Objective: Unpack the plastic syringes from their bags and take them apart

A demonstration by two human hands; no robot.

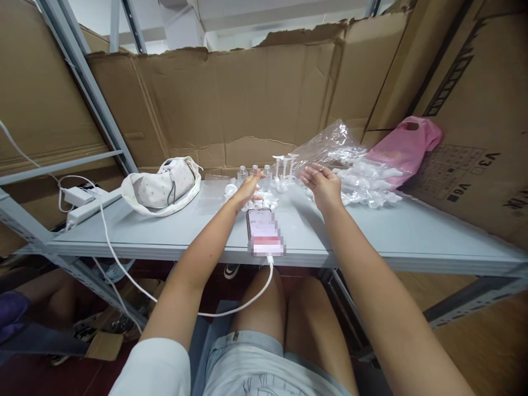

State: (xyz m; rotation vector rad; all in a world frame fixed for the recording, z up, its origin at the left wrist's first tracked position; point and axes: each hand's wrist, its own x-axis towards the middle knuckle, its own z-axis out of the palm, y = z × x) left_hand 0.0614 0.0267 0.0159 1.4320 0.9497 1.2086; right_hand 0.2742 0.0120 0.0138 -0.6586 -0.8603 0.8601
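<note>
White caps (265, 202) lie far from shelf (371, 242) edge, left hand (247, 190) and right hand (324, 186) spread loose

Light even and soft, brightest at upper centre of frame. Shadows faint. Glare on clear plastic bag (330, 144). Left and right edges bow outward, wide-angle. Phone screen (266, 234) pixelated.
</note>
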